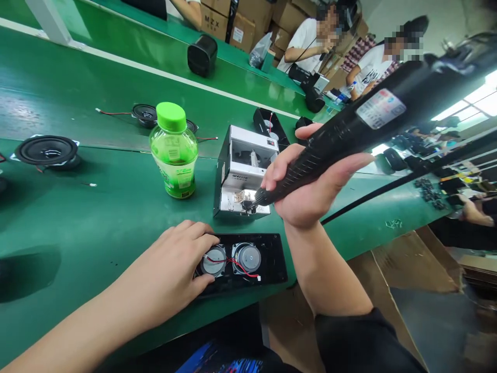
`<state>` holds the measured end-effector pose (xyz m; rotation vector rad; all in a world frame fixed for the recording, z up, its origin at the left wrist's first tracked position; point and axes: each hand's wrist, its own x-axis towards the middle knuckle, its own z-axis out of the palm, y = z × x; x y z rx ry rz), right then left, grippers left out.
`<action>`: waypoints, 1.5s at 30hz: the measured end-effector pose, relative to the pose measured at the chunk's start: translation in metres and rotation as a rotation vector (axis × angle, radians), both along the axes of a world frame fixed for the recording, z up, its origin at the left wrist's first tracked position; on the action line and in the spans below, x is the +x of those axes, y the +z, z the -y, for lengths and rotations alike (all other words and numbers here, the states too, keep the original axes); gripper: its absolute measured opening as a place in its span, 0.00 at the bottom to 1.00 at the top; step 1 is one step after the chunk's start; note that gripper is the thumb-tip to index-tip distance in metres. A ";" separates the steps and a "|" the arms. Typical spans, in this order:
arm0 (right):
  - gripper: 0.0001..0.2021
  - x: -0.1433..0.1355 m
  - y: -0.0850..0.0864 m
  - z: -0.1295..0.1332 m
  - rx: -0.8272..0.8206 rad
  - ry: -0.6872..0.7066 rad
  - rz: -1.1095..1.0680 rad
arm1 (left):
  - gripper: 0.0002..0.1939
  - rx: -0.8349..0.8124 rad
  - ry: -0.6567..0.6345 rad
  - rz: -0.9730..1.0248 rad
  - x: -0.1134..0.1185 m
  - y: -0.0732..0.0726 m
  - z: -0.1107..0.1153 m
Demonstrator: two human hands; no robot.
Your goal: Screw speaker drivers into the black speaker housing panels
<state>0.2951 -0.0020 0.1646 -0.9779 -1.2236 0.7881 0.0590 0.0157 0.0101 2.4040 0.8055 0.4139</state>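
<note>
My right hand (310, 191) is wrapped round a black electric screwdriver (330, 132) with a white label. The tool slants down to the left, its tip at the front of a white and black screw feeder machine (244, 176). My left hand (186, 259) rests on the left end of a black speaker housing (272, 259), thumb and fingers closed on its edges. Inside the housing sit two round speaker drivers (248, 258) with red and black wires ending in a white plug; my fingers partly cover the left driver.
A green-capped bottle (174, 155) stands left of the machine. Loose speakers (46, 150) lie on the green table (116, 217). Behind are another housing (267, 124) and a black case (202, 55). Two people (306, 46) work across the table. An open cardboard box (419, 259) is at the right.
</note>
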 end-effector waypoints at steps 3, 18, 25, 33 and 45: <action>0.40 0.009 -0.003 -0.010 -0.009 -0.016 0.012 | 0.32 0.000 0.022 0.127 -0.011 -0.006 0.003; 0.45 0.024 -0.045 -0.038 0.219 -0.237 -0.074 | 0.27 0.069 0.209 0.251 -0.036 0.000 0.006; 0.40 0.026 -0.056 -0.038 0.267 -0.244 -0.109 | 0.22 0.168 0.190 0.257 -0.021 0.009 0.003; 0.37 0.030 -0.066 -0.048 0.389 -0.154 -0.169 | 0.20 0.185 0.234 0.268 -0.028 0.001 0.004; 0.42 0.029 -0.057 -0.044 0.397 -0.147 -0.157 | 0.22 0.171 0.414 0.261 -0.051 -0.022 0.006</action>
